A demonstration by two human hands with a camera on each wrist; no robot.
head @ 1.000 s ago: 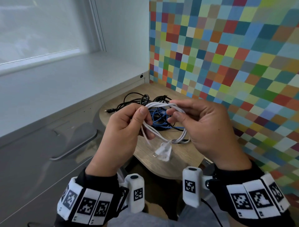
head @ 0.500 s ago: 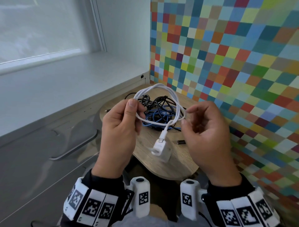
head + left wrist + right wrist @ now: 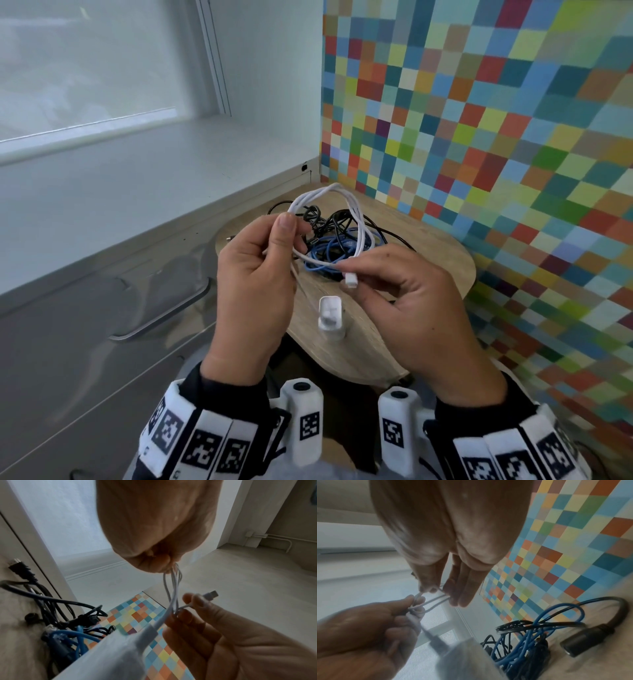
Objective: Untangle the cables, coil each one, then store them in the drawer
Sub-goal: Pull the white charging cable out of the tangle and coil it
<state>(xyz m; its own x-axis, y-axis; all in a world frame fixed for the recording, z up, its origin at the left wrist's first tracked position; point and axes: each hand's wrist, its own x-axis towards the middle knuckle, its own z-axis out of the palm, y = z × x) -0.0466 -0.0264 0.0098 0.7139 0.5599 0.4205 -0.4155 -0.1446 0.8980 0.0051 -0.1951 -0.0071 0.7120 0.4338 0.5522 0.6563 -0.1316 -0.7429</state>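
A white charging cable (image 3: 358, 219) is looped into a coil above the round wooden table (image 3: 442, 260). My left hand (image 3: 289, 229) pinches the bundled strands (image 3: 173, 586) at one side of the coil. My right hand (image 3: 347, 272) pinches the cable's free end just behind its plug (image 3: 211, 595). The white power adapter (image 3: 329, 317) hangs from the cable below my hands. A tangle of black cables (image 3: 337, 219) and a blue cable (image 3: 329, 253) lies on the table behind the coil. The grey drawer (image 3: 102, 308) at the left is closed.
The drawer's metal handle (image 3: 168, 318) sits left of the table. A white windowsill (image 3: 137, 171) runs along the left, and a multicoloured checkered wall (image 3: 479, 137) borders the table on the right. A black connector (image 3: 583, 641) lies on the table by the blue cable.
My right hand has shifted left along the loop and now pinches the free plug end. The coil stands taller, and the adapter hangs lower, under my left hand.
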